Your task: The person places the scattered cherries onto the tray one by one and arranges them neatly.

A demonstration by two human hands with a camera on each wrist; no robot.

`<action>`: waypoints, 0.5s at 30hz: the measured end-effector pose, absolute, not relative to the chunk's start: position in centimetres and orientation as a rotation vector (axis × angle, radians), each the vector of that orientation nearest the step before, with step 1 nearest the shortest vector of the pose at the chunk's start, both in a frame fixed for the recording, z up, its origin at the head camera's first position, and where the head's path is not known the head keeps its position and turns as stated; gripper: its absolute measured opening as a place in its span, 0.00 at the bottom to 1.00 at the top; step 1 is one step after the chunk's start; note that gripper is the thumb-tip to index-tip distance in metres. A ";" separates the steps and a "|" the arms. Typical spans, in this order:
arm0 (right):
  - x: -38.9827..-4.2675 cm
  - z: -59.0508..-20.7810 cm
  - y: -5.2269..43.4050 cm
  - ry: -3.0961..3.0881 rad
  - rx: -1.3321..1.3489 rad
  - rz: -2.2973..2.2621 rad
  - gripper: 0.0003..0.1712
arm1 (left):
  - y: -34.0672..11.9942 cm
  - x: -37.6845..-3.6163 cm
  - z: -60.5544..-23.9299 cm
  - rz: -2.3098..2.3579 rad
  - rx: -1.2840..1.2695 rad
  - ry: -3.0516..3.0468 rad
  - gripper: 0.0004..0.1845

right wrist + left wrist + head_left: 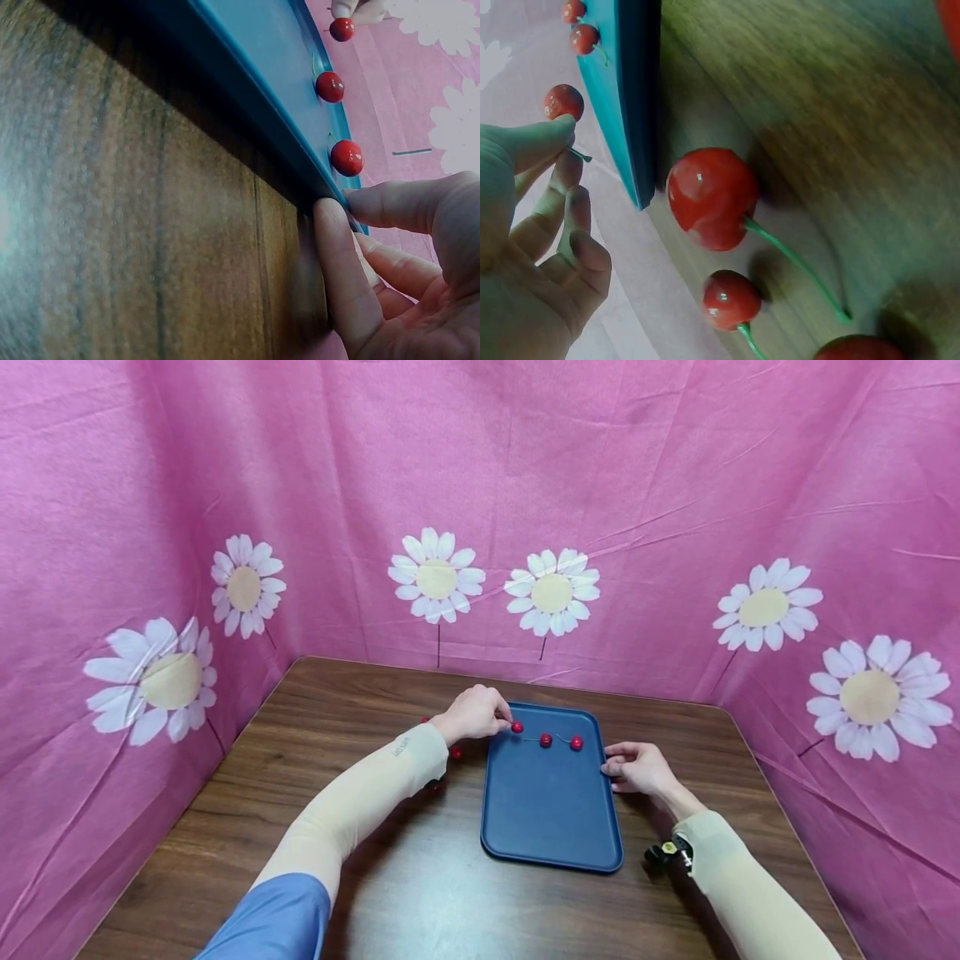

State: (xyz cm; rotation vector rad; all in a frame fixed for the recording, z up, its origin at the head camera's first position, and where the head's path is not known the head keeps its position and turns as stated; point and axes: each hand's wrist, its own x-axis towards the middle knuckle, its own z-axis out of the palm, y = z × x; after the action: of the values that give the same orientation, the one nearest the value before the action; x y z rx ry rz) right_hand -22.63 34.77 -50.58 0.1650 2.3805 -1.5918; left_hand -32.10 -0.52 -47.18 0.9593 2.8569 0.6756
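My left hand [476, 713] pinches a red cherry [517, 727] with a green stem between thumb and fingertips, over the far left part of a dark blue tray [551, 810]. Two more cherries lie inside the tray near its far end, one in the middle [546, 740] and another toward the right [577, 743]. At the tray's right edge, my right hand [639, 768] grips the rim between thumb and fingers, as the right wrist view shows closely. Loose on the table beside the tray, a large-looking cherry [712, 199] and a smaller-looking cherry [731, 300] show under my left wrist.
The tray lies on a brown wood-grain table [360, 860]. More red cherries [455, 752] are on the table left of the tray, partly hidden by my left forearm. A pink curtain [480, 460] with white daisies surrounds the table's back and sides.
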 end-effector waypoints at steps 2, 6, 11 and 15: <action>-22.6 -50.5 34.8 2.383 0.168 -1.589 0.31 | -0.2 -32.2 -47.2 0.629 0.981 2.876 0.08; -22.5 -50.5 34.8 2.390 0.175 -1.583 0.30 | 0.2 -32.1 -46.9 0.550 1.016 2.895 0.07; -22.5 -50.6 34.8 2.393 0.172 -1.586 0.30 | 0.6 -32.2 -46.7 0.477 1.007 2.896 0.06; -22.5 -50.5 34.8 2.396 0.163 -1.579 0.30 | 0.7 -32.3 -46.7 0.409 0.985 2.892 0.06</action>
State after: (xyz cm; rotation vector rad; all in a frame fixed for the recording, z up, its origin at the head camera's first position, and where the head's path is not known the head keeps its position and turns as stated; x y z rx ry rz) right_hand -22.54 34.79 -50.54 0.1627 2.3959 -1.5794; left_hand -32.27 0.75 -46.66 0.9847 2.8922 0.4088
